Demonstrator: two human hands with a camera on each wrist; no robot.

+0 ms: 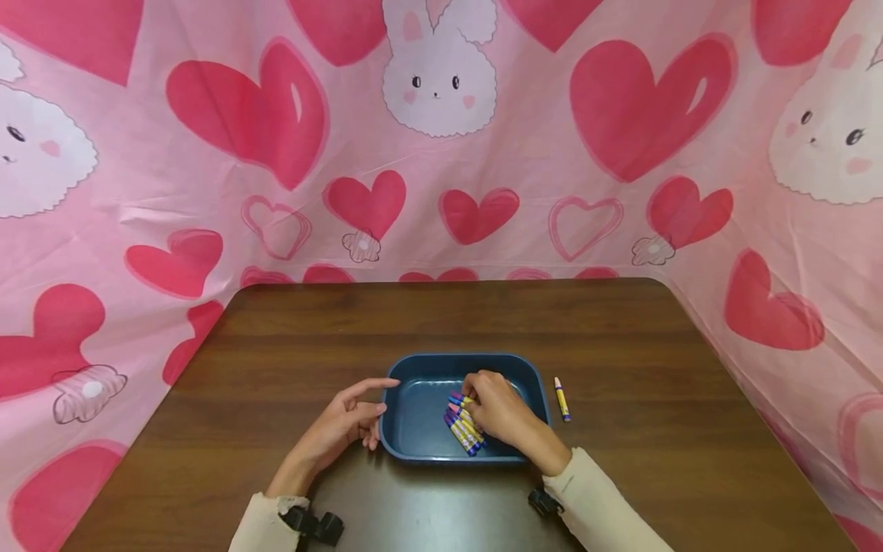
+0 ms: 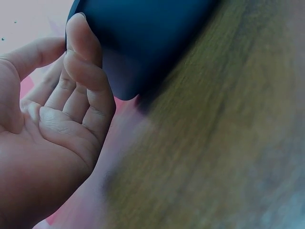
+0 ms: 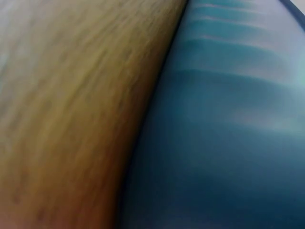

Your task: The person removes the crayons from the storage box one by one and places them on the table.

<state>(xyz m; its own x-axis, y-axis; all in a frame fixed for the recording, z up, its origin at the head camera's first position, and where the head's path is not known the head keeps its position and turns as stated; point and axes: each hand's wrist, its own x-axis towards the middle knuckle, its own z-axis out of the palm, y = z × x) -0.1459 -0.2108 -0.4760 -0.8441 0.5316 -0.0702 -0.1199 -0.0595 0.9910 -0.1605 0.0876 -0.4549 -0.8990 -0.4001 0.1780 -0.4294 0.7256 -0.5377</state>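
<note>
A dark blue rectangular tray (image 1: 421, 429) with rounded corners stands on the wooden table. Several crayons (image 1: 461, 434) with yellow wrappers and purple, blue or pink ends lie side by side in it, right of its middle. My right hand (image 1: 500, 406) reaches in over the right side, fingers curled down and pinching a crayon (image 1: 457, 399) at the pile's upper end; the hand covers part of the pile. At the tray's left rim, my left hand (image 1: 345, 418) touches with thumb and forefinger, its other fingers loosely bent below. The left wrist view shows this hand (image 2: 62, 109) palm up beside the tray wall.
One yellow-wrapped crayon (image 1: 562, 399) lies on the table just right of the tray. The brown table (image 1: 276, 337) reaches back to a pink cloth (image 1: 428, 161) printed with hearts and rabbits, which hangs behind and along both sides. The right wrist view shows only tray wall (image 3: 219, 157) and wood.
</note>
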